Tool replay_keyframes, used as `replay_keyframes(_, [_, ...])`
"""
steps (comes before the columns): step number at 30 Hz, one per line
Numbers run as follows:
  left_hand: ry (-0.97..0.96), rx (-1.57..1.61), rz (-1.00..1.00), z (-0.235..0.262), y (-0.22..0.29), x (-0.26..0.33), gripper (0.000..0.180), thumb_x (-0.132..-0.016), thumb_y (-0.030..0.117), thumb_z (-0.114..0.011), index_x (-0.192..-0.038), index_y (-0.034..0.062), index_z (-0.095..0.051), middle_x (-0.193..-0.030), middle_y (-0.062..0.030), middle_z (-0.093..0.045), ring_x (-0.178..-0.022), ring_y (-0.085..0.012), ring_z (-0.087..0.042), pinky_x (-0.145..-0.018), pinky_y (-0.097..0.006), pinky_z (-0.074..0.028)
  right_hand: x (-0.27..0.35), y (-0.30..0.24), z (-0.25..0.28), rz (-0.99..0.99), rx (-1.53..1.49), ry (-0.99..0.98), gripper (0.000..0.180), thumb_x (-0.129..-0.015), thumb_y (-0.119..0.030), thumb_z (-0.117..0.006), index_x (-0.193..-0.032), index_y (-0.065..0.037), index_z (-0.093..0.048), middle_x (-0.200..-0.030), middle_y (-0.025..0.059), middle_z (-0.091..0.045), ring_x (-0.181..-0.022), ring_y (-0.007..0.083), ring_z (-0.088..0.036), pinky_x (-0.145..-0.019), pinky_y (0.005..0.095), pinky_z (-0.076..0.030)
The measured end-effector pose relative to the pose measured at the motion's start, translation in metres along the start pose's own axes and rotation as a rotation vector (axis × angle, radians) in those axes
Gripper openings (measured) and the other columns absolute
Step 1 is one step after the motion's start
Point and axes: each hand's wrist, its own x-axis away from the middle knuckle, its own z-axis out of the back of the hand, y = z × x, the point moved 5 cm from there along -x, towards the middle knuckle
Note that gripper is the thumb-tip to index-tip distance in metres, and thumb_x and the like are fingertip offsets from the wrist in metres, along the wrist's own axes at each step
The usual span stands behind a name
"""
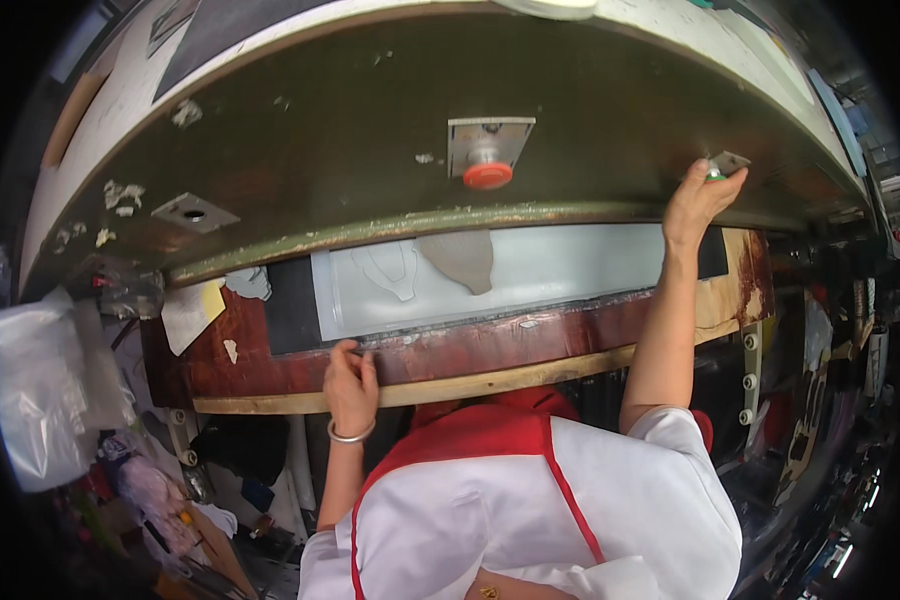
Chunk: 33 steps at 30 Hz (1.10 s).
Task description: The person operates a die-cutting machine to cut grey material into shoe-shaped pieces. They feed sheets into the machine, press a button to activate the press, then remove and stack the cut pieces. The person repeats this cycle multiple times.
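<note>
My left hand [350,380], with a silver bangle on the wrist, rests its fingers on the near edge of the red-brown worktable [570,335], touching the black mat's [292,310] lower edge beside a white sheet [570,270]. My right hand [702,200] is raised to the dark green press head [370,130], fingers pressing a small green button [715,173] on a metal plate at its right side. A red mushroom button [487,175] sits on another plate at the centre of the head. Grey cut shapes [458,258] lie on the white sheet.
A third metal plate with a hole [194,212] is on the head's left. A clear plastic bag [40,390] hangs at left over cluttered scraps. A yellow and white paper piece [195,308] lies on the table's left end. Machine frame parts [810,400] stand at right.
</note>
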Motion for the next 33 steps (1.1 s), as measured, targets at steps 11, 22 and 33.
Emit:
replay_keyframes(11, [0.2, -0.102, -0.319, -0.006, 0.003, 0.001, 0.005, -0.083, 0.013, -0.063, -0.086, 0.0095, -0.065, -0.062, -0.0108, -0.057, -0.057, -0.0302, -0.058, -0.054, -0.04, -0.046, 0.078, 0.011, 0.064, -0.104, -0.122, -0.031, 0.085, -0.094, -0.037, -0.049, -0.143, 0.008, 0.005, -0.149, 0.0301, -0.006, -0.139, 0.0371, -0.013, -0.113, 0.0428, -0.011])
replay_keyframes(22, [0.21, -0.106, -0.301, -0.014, -0.017, 0.005, 0.006, -0.082, 0.015, -0.064, -0.081, 0.0094, -0.064, -0.058, -0.0104, -0.054, -0.055, -0.0304, -0.056, -0.052, -0.041, -0.044, 0.256, -0.001, 0.078, -0.01, -0.171, -0.685, 0.004, -0.077, -0.007, -0.066, -0.08, -0.004, -0.068, -0.076, 0.0113, -0.064, -0.077, 0.03, -0.058, -0.077, 0.0386, -0.044])
replay_keyframes(33, [0.139, -0.13, -0.322, -0.003, -0.041, 0.124, 0.004, -0.08, 0.012, -0.065, -0.08, 0.009, -0.064, -0.059, -0.0099, -0.053, -0.054, -0.0292, -0.055, -0.052, -0.041, -0.044, 0.275, -0.11, 0.031, 0.14, -0.242, -0.702, 0.081, -0.064, -0.011, -0.08, -0.134, -0.005, -0.039, -0.129, 0.0242, -0.042, -0.123, 0.0387, -0.039, -0.103, 0.0431, -0.035])
